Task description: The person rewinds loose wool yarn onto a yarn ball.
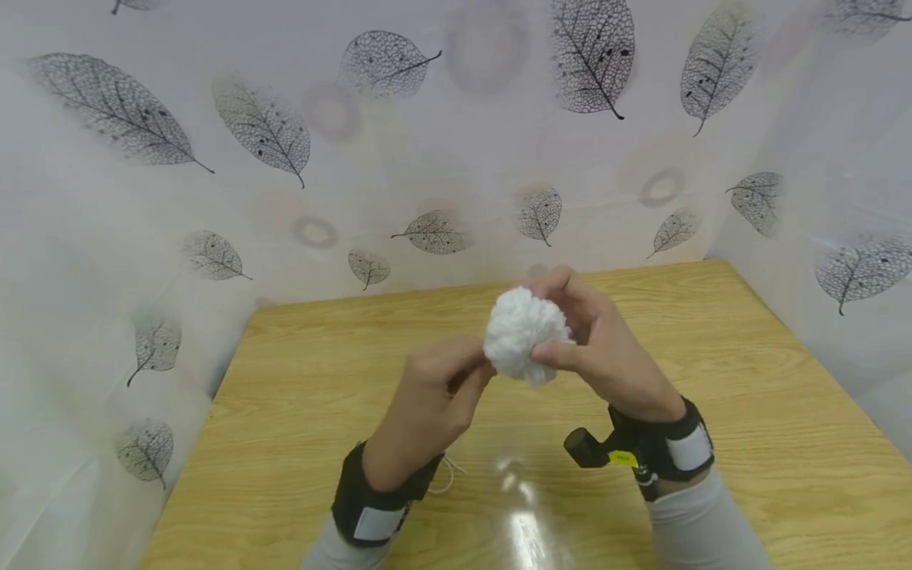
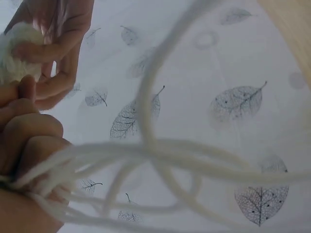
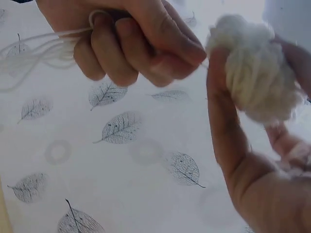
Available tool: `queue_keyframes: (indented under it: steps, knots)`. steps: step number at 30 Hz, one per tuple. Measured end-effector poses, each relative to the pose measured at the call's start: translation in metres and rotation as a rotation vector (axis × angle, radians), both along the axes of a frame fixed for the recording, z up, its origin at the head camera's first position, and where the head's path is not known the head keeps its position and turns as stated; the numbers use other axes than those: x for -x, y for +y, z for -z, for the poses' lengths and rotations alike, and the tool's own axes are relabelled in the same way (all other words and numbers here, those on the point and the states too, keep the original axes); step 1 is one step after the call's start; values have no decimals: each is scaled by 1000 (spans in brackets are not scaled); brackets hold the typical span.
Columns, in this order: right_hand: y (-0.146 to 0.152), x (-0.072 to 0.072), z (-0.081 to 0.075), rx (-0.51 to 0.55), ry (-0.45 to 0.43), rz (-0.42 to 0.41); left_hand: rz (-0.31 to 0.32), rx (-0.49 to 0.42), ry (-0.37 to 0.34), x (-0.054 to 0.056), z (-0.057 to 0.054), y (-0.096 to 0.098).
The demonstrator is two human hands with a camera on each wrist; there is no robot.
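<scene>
A ball of white yarn (image 1: 523, 332) is held up above the table by my right hand (image 1: 606, 348), thumb across its near side and fingers round the back. My left hand (image 1: 442, 396) is close beside the ball's left side, its fingers curled and pinching the yarn strand. In the right wrist view a short bit of strand runs from the left fingertips (image 3: 194, 56) to the ball. Several loose loops of yarn (image 3: 53, 48) trail out of the left fist, and they cross the left wrist view as thick blurred strands (image 2: 194, 165).
The wood-grain table (image 1: 306, 380) lies under both hands, with a bright glare spot near the front. Behind it hangs a white cloth (image 1: 442, 158) printed with grey leaves. Each wrist wears a black strap (image 1: 670, 443); a small dark knob (image 1: 586, 447) juts from the right one.
</scene>
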State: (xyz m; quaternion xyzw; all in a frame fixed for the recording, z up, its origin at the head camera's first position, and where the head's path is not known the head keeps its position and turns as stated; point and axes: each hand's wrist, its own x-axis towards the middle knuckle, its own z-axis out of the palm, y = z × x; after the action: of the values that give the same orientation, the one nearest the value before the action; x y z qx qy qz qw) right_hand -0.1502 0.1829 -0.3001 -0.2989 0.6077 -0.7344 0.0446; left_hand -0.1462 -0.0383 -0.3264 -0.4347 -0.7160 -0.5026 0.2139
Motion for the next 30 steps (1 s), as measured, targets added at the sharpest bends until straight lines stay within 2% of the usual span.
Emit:
queue_keyframes:
  steps: [4, 8, 10, 13, 17, 21, 24, 27, 30]
  knots:
    - [-4, 2, 2, 79, -88, 61, -67, 102, 30, -2, 2, 7]
    - [-11, 5, 4, 164, -92, 157, -81, 163, 50, -5, 4, 13]
    - [-15, 6, 6, 189, -57, 214, -72, 170, 44, -6, 4, 15]
    - [-22, 8, 9, 170, 40, 296, -59, 146, 24, -8, 2, 12]
    - [-29, 10, 13, 104, 169, 340, -38, 93, 2, -9, -4, 3]
    - [-29, 7, 12, -56, 187, 271, -21, 66, -6, -7, -7, -6]
    - [-24, 7, 11, -192, 129, 142, -26, 52, -20, -5, -8, -12]
    - [-18, 10, 11, -252, 68, 4, -27, 20, -31, -5, -10, -15]
    - [-12, 12, 11, -262, 27, -105, -32, -32, -12, -3, -10, -16]
